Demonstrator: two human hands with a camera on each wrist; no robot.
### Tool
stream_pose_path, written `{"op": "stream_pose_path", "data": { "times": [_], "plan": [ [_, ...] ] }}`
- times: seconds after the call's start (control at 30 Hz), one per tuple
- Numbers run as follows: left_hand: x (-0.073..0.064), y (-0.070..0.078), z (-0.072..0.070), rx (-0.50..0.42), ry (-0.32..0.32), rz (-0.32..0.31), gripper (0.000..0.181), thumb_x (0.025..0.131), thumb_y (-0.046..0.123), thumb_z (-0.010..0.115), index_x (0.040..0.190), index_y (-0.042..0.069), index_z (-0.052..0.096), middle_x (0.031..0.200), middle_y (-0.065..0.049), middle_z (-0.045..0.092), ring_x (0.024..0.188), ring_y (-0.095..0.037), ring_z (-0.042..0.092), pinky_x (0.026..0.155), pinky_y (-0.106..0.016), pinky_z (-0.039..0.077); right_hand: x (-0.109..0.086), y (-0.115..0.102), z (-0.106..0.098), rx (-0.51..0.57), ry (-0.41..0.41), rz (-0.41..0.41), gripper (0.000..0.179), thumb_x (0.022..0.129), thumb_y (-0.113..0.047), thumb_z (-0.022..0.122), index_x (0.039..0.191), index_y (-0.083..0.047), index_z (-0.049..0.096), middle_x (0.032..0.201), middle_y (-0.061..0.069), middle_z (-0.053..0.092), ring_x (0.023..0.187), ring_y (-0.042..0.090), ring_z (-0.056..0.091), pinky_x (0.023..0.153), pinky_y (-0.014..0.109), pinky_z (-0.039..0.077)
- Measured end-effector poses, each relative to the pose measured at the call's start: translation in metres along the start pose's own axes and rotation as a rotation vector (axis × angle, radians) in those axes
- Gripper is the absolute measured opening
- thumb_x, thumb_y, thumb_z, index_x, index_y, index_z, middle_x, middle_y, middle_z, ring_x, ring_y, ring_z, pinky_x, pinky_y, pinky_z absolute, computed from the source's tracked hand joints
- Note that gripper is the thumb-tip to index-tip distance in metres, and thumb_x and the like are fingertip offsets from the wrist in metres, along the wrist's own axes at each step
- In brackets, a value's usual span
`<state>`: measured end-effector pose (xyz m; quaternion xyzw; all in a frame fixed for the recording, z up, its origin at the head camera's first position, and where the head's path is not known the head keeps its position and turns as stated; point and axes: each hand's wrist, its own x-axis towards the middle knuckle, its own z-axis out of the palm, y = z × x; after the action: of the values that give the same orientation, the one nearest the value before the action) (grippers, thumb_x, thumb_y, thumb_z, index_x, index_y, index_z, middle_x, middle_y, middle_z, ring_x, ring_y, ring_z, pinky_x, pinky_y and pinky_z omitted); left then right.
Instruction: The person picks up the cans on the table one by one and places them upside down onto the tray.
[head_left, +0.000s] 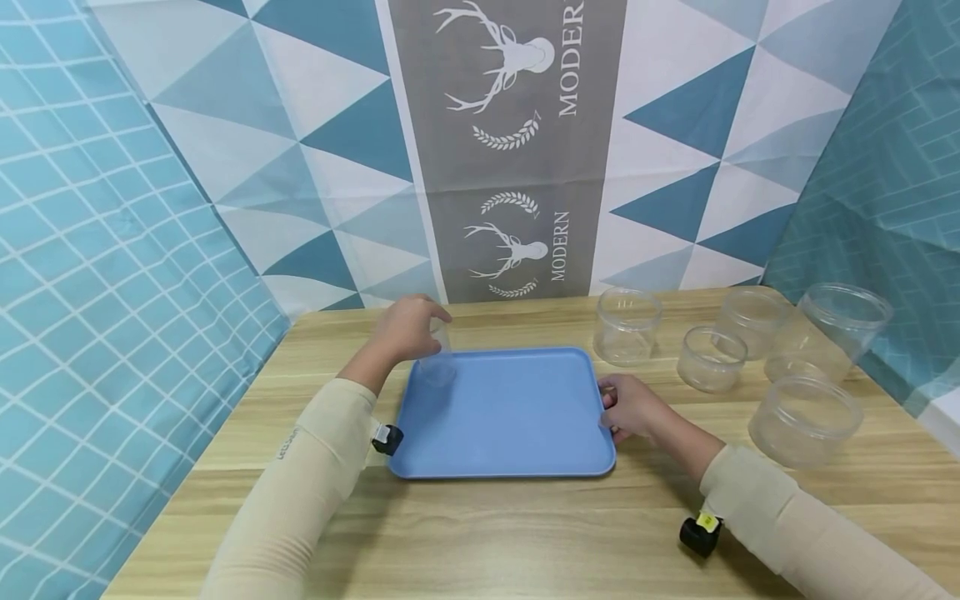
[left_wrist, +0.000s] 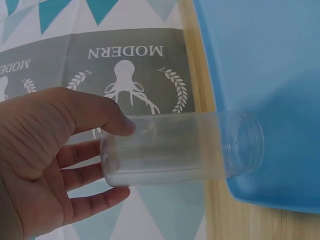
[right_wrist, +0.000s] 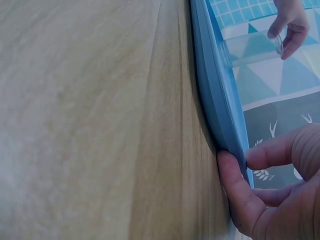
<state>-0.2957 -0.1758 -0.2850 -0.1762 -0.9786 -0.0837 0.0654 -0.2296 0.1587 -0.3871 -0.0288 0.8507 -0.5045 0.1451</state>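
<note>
My left hand [head_left: 408,327] grips a clear plastic jar [left_wrist: 165,150] by its upper end, thumb on one side and fingers on the other. The jar's narrower, ringed end points down at the far-left corner of a blue tray [head_left: 502,417], overlapping the tray in the left wrist view. At the tray's right side, my right hand [head_left: 633,406] pinches the rim; the right wrist view shows the thumb and a finger [right_wrist: 237,187] on either side of the tray's edge [right_wrist: 220,90].
Several clear round containers stand on the wooden table [head_left: 510,542] right of the tray, including a tall jar [head_left: 832,329], a wide tub [head_left: 806,421], a small tub [head_left: 712,358] and another jar [head_left: 628,325] near the back edge. Patterned cloth [head_left: 517,167] hangs behind the table.
</note>
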Motion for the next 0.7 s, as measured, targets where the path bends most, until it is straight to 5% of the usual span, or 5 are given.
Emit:
{"op": "stream_pose_path", "data": {
  "times": [0.7],
  "plan": [
    [-0.0021, 0.001, -0.0039, 0.011, -0.042, 0.054, 0.047, 0.072, -0.006, 0.07, 0.116, 0.007, 0.071, 0.13, -0.015, 0.057, 0.121, -0.036, 0.052, 0.094, -0.046, 0.05, 0.0002, 0.0007, 0.0013, 0.005, -0.001, -0.022, 0.069, 0.073, 0.02, 0.056, 0.138, 0.018, 0.034, 0.089, 0.014, 0.047, 0.07, 0.023, 0.056, 0.054, 0.039, 0.058]
  ]
}}
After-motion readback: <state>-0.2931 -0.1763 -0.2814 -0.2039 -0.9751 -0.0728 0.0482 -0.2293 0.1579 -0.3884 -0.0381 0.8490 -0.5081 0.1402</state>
